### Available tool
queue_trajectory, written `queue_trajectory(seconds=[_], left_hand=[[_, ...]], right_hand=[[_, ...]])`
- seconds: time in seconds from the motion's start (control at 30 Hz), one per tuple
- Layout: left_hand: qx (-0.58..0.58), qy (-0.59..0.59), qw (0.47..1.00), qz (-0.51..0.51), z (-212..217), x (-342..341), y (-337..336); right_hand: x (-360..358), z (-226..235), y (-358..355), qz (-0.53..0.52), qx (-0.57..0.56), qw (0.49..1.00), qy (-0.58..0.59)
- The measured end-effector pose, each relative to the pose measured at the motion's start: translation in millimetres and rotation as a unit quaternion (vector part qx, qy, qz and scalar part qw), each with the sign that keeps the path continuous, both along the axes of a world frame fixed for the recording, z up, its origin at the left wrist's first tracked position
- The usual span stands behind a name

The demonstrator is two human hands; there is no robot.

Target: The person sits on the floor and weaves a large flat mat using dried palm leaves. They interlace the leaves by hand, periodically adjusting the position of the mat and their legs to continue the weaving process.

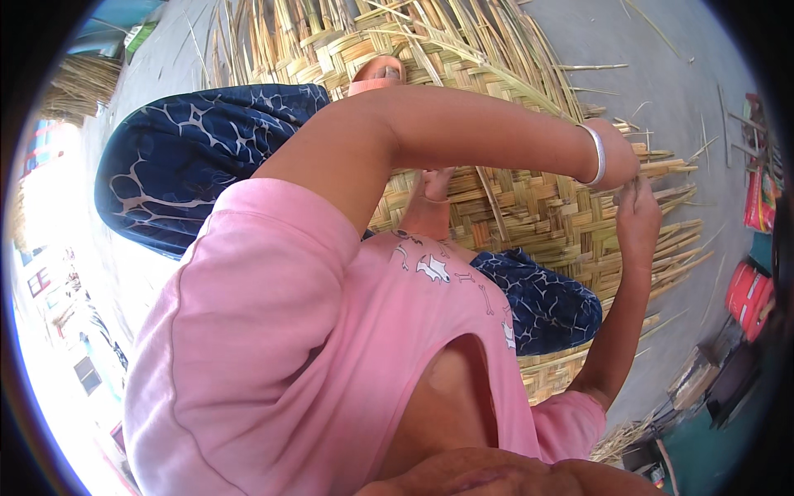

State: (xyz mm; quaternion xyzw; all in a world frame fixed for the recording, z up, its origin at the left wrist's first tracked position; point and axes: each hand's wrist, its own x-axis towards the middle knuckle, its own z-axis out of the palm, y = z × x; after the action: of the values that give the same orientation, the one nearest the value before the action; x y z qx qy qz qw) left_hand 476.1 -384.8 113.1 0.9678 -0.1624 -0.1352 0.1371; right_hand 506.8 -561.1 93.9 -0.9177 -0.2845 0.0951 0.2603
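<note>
A large woven reed mat [529, 211] lies on the ground in front of me, with long loose strips sticking out along its far and right edges. My left hand [614, 153], wearing a silver bangle [595, 157], reaches across to the mat's right edge and is closed on reed strips [662, 165]. Just nearer to me, my right hand [638, 211] is pinched closed at the same edge, its fingertips meeting those of the left. Both grips are partly hidden, so how many strips each holds cannot be made out.
My bare foot [379, 74] rests on the mat. Bundled dry stalks [78, 87] lie at the far left. At the right are a red container [748, 298] and a colourful packet [759, 198]. Loose strips [653, 29] are scattered on the grey ground.
</note>
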Motion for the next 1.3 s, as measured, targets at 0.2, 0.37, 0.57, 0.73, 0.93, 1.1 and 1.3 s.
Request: queue_trajectory(seconds=[0.2,0.37,0.57,0.73,0.93,1.1,1.3], left_hand=[[-0.082,-0.039,0.994,0.06,2,-10,3],[-0.169,0.039,0.971,0.164,7,-9,-3],[-0.272,0.075,0.943,0.174,-16,8,-7],[-0.162,0.026,0.985,0.049,25,-17,6],[-0.187,-0.004,0.969,0.158,29,-16,4],[-0.225,-0.002,0.929,0.295,29,21,52],[0.02,-0.468,0.884,-0.014,89,-19,34]], right_hand=[[-5,3,8,-0.053,0.041,0.996,0.066],[-2,-8,3,-0.074,0.091,0.993,0.025],[-21,11,6,-0.096,0.139,0.985,0.032],[-21,13,-9,-0.069,0.14,0.985,0.066],[-25,26,-1,-0.095,0.156,0.98,0.079],[-28,30,-17,-0.071,0.128,0.989,0.024],[-4,51,-21,-0.104,0.194,0.966,-0.135]])
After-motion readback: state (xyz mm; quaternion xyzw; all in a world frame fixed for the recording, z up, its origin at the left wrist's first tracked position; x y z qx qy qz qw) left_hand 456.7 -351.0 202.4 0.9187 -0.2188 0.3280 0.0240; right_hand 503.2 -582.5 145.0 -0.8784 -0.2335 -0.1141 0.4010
